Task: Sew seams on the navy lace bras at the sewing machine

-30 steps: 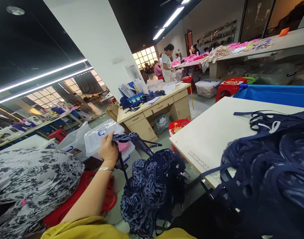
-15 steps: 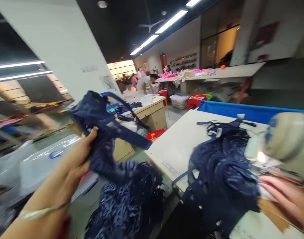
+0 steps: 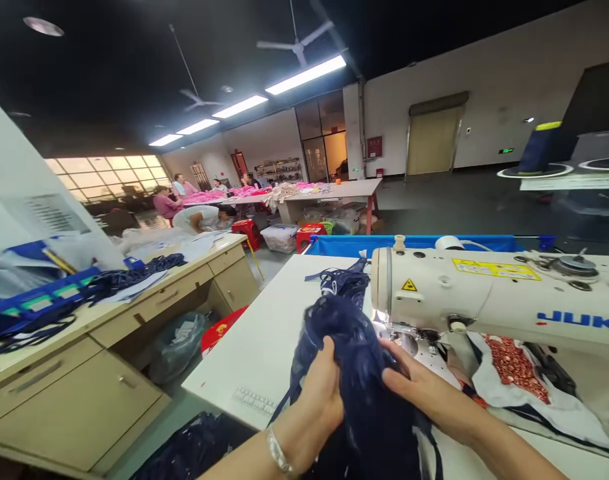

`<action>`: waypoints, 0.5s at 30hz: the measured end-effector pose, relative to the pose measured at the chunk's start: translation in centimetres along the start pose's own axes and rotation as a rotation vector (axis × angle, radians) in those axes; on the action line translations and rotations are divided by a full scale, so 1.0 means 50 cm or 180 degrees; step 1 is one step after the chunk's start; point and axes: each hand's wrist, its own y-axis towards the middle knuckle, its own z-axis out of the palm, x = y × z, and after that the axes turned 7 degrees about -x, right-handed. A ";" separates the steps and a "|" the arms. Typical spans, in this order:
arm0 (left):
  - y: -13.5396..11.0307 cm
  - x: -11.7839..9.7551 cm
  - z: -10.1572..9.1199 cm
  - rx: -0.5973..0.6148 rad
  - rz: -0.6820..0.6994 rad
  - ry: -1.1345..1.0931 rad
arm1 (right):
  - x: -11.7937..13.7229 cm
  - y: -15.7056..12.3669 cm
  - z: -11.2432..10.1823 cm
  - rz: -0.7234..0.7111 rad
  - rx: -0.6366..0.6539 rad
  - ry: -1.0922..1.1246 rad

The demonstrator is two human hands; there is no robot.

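Note:
A bunch of dark navy lace fabric (image 3: pixel 357 347) lies on the white sewing table (image 3: pixel 257 347), just left of the white sewing machine (image 3: pixel 489 297). My left hand (image 3: pixel 322 393) grips the left side of the bunch, fingers curled into the cloth; a thin bracelet shows on that wrist. From the right, my right hand (image 3: pixel 409 387) presses against the same bunch with fingers closed on it. The fabric reaches up toward the machine's needle area, lit by its lamp. More navy cloth (image 3: pixel 199 450) hangs below the table's front edge.
A beige desk with drawers (image 3: pixel 149 320) stands to the left, carrying navy straps and a blue tray. A blue bin edge (image 3: pixel 424 243) lies behind the machine. A red stool (image 3: pixel 219 330) sits between desk and table. Several people work at far tables with pink cloth.
The view has swung right from the floor pile to the sewing machine. My left hand carried a navy piece up onto the table, and my right hand has come in to hold it too.

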 end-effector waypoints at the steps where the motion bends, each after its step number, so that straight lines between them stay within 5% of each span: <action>1: 0.026 0.012 0.006 -0.0012 0.0028 0.0155 | 0.002 0.003 -0.002 0.0062 -0.0086 -0.0078; 3: 0.069 0.012 0.016 -0.0149 0.0546 0.0724 | 0.008 0.012 -0.007 0.0206 0.0037 0.0056; 6: 0.115 -0.043 0.024 -0.0364 0.1723 0.1611 | 0.012 0.025 -0.012 0.0140 0.0231 0.0132; 10: 0.151 -0.139 0.025 -0.0416 0.2257 0.2268 | -0.001 0.036 -0.012 -0.0364 0.0133 -0.0624; 12: 0.158 -0.164 0.027 -0.0185 0.2678 0.2744 | -0.010 0.040 -0.010 -0.0400 0.0010 -0.1158; 15: 0.168 -0.170 0.041 0.0654 0.3340 0.3771 | -0.015 0.038 -0.006 -0.0352 -0.0084 -0.1683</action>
